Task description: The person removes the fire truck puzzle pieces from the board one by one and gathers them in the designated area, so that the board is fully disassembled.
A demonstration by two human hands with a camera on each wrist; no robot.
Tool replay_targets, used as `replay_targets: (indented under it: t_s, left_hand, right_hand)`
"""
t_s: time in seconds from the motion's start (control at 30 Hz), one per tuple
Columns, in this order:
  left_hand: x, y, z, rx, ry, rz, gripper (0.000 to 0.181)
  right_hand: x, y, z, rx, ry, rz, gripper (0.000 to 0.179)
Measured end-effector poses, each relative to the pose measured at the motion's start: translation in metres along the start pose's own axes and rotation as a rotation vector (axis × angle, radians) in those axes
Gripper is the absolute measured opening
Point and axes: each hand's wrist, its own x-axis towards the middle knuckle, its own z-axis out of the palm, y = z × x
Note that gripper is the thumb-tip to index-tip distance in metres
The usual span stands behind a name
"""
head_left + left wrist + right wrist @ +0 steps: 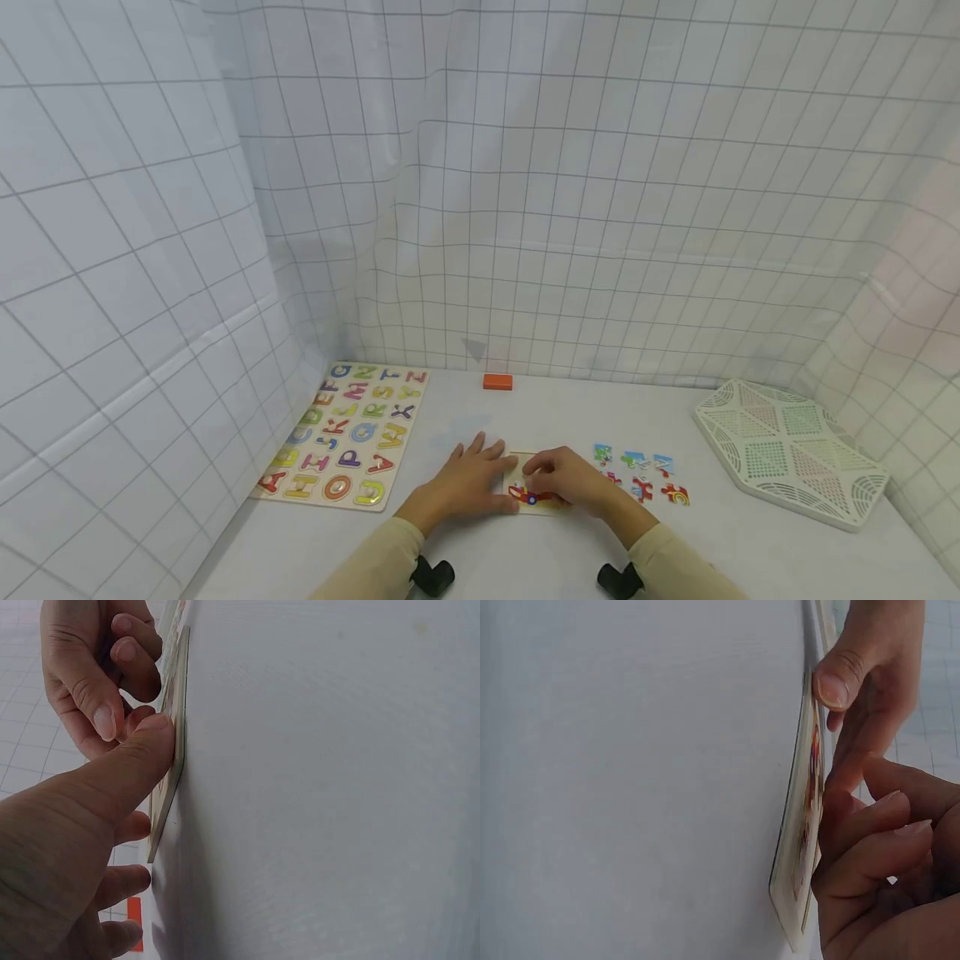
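Observation:
A small puzzle board (527,457) with a partly filled red and blue vehicle picture lies between both hands. My left hand (474,482) is spread along its left side, the thumb (154,727) pressing on the board's near corner and the other fingers stretched past its far side. Over the board's right half, my right hand (576,482) has its fingers (881,810) curled and their tips down at the picture. I cannot tell whether a piece is between them. Just right of that hand lie several loose jigsaw pieces (642,489), mostly blue or red.
A wooden alphabet board (396,487) with colourful letters lies at the left. An orange-red block (498,382) sits at the back near the gridded curtain (570,208). On the right rests a white perforated panel (842,510) with pinkish and green areas.

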Motion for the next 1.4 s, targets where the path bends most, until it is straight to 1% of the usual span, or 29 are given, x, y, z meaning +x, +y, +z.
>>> replay_targets:
  t_s: [0.1,0.2,0.37,0.5,0.73,1.03,1.23,1.4]
  left_hand:
    - [0.000,0.000,0.000,0.005,-0.004,0.003,0.075]
    - [0.001,0.000,0.000,0.011,-0.008,0.007,0.075]
    - [0.001,0.001,0.000,0.008,-0.009,0.014,0.076]
    - [0.001,0.002,0.001,0.002,-0.007,0.014,0.075]
    - [0.001,0.003,0.001,0.001,-0.014,0.010,0.079]
    - [0.001,0.005,-0.001,-0.004,-0.014,0.009,0.079]
    - [0.001,0.005,0.000,0.009,-0.021,0.006,0.079]
    - [0.002,0.004,0.002,0.033,-0.023,0.001,0.079]
  right_hand:
    - [0.003,-0.003,0.007,-0.104,0.010,-0.032,0.027]
    - [0.004,-0.005,0.011,-0.162,0.019,-0.053,0.024]
    - [0.005,-0.005,0.015,-0.181,0.022,-0.075,0.016]
    - [0.007,-0.004,0.015,-0.174,0.018,-0.068,0.012]
    - [0.008,-0.007,0.016,-0.104,0.021,-0.065,0.011]
    - [0.009,-0.008,0.017,0.001,0.011,-0.050,0.010]
    - [0.007,-0.005,0.013,0.115,0.007,-0.024,0.015]
    - [0.003,0.000,0.007,0.149,0.022,-0.013,0.016]
